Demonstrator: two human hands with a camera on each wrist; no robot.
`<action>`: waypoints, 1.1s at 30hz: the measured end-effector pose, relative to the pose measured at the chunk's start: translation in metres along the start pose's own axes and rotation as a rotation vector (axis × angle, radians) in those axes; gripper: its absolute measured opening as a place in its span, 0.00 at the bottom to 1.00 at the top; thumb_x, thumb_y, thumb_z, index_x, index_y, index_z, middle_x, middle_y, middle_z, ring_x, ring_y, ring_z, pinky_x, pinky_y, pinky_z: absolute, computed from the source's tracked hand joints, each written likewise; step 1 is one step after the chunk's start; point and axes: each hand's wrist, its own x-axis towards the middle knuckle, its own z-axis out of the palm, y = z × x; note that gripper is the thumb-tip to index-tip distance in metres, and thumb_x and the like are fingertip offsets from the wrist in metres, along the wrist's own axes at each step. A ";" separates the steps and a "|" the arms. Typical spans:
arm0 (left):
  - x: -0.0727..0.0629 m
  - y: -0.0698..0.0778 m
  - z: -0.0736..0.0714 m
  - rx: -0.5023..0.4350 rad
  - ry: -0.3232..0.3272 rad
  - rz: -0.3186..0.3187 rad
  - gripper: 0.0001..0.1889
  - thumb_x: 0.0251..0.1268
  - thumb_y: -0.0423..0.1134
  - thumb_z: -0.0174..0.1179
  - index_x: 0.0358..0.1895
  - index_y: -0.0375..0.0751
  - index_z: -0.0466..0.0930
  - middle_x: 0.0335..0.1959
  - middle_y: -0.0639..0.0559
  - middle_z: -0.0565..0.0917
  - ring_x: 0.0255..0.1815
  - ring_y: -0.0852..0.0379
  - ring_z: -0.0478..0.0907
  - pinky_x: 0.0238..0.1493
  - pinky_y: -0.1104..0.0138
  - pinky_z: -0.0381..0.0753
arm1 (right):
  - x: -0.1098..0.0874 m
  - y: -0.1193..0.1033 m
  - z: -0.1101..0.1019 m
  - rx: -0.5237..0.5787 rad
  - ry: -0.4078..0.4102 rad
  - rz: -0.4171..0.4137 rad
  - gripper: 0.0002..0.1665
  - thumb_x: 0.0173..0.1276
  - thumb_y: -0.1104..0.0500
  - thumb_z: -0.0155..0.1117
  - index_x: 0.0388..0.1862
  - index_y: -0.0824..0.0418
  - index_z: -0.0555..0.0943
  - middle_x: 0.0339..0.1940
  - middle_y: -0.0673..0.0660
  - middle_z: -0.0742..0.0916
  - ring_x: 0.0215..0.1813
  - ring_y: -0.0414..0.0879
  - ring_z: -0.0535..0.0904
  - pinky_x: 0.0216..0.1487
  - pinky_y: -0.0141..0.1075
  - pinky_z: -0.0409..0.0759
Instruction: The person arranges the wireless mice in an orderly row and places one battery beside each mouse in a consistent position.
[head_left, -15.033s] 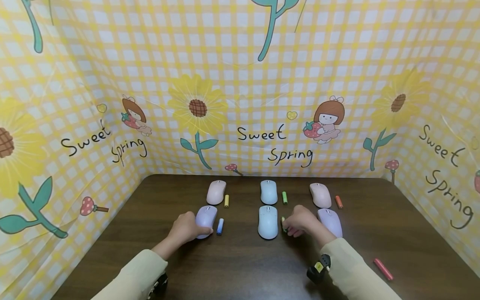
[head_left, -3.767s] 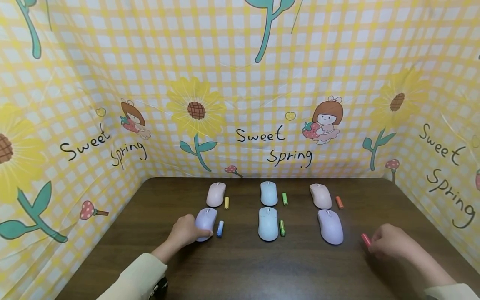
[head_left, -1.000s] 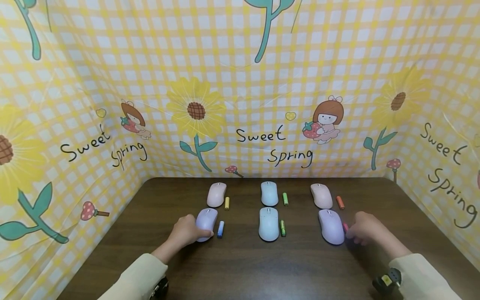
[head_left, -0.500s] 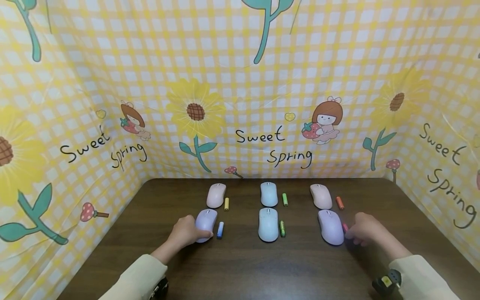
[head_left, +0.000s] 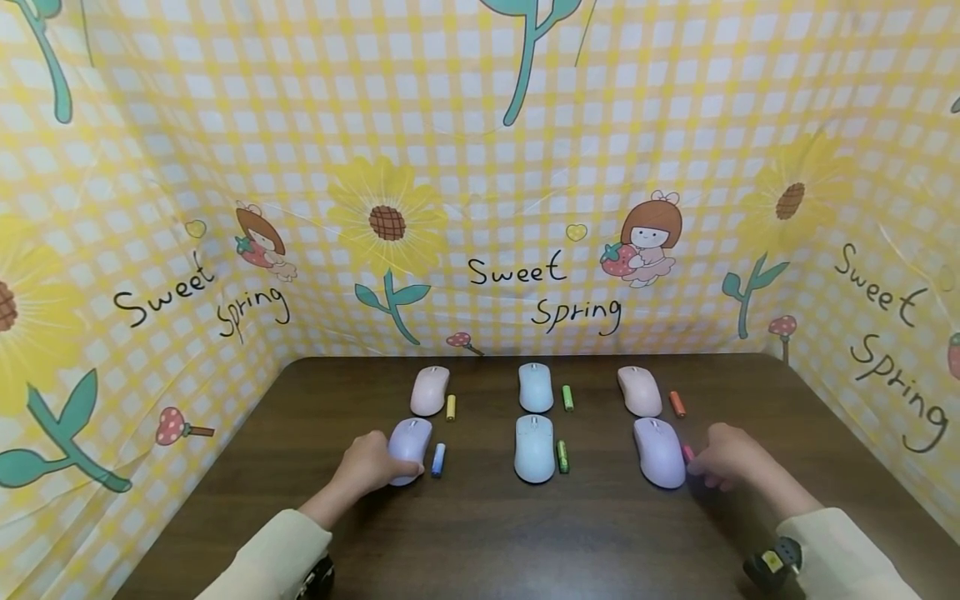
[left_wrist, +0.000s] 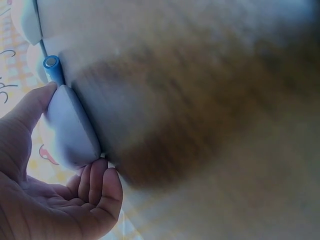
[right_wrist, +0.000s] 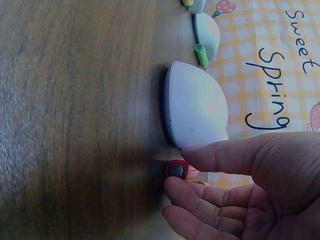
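Note:
My left hand holds the left purple computer mouse on the table, thumb along its right side and fingers curled at its other side. Just right of that mouse lies a blue battery, close to my thumb tip in the left wrist view. At the right, my right hand pinches a pinkish-red battery between thumb and fingertips, low by the table. This battery is beside the right edge of another purple mouse, and my thumb tip reaches the mouse's edge. Fingers partly cover the battery in the head view.
A light blue mouse with a green patterned battery lies between my hands. Behind are a pink mouse and yellow battery, a blue mouse and green battery, another pink mouse and orange battery.
My right hand went from the green patterned battery to the pinkish-red one, then brought it left beside the right purple mouse. Over the last second both hands stay nearly still.

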 end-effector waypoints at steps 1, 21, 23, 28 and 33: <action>0.000 0.000 0.000 -0.001 -0.001 0.001 0.30 0.38 0.53 0.78 0.30 0.29 0.74 0.24 0.45 0.75 0.24 0.50 0.73 0.23 0.60 0.73 | 0.000 0.000 0.000 0.001 0.000 -0.001 0.17 0.60 0.62 0.70 0.34 0.73 0.74 0.26 0.60 0.80 0.27 0.49 0.80 0.30 0.42 0.82; -0.001 0.000 0.000 0.003 0.009 0.027 0.29 0.38 0.52 0.78 0.29 0.30 0.75 0.23 0.45 0.75 0.23 0.50 0.73 0.23 0.60 0.72 | -0.002 0.000 -0.001 -0.014 -0.003 -0.006 0.16 0.61 0.61 0.69 0.31 0.71 0.74 0.24 0.60 0.81 0.27 0.49 0.80 0.30 0.42 0.82; -0.001 0.000 0.000 0.005 0.011 0.033 0.29 0.39 0.52 0.77 0.29 0.30 0.75 0.23 0.45 0.75 0.23 0.50 0.72 0.23 0.60 0.72 | -0.001 0.000 -0.001 -0.015 -0.007 -0.003 0.16 0.61 0.60 0.69 0.32 0.71 0.74 0.25 0.60 0.80 0.27 0.49 0.80 0.30 0.42 0.82; 0.000 0.000 0.000 0.013 0.012 0.045 0.29 0.40 0.51 0.77 0.30 0.28 0.75 0.24 0.45 0.75 0.24 0.49 0.72 0.24 0.59 0.72 | 0.000 0.000 -0.003 -0.015 -0.009 0.002 0.17 0.61 0.60 0.70 0.32 0.72 0.73 0.26 0.61 0.80 0.28 0.49 0.80 0.30 0.42 0.81; -0.001 0.000 0.000 0.026 0.013 0.058 0.29 0.41 0.52 0.76 0.30 0.28 0.74 0.24 0.44 0.75 0.25 0.49 0.72 0.25 0.59 0.72 | -0.001 0.001 -0.003 -0.015 -0.006 -0.003 0.16 0.61 0.60 0.70 0.33 0.72 0.75 0.25 0.60 0.80 0.27 0.49 0.80 0.30 0.41 0.82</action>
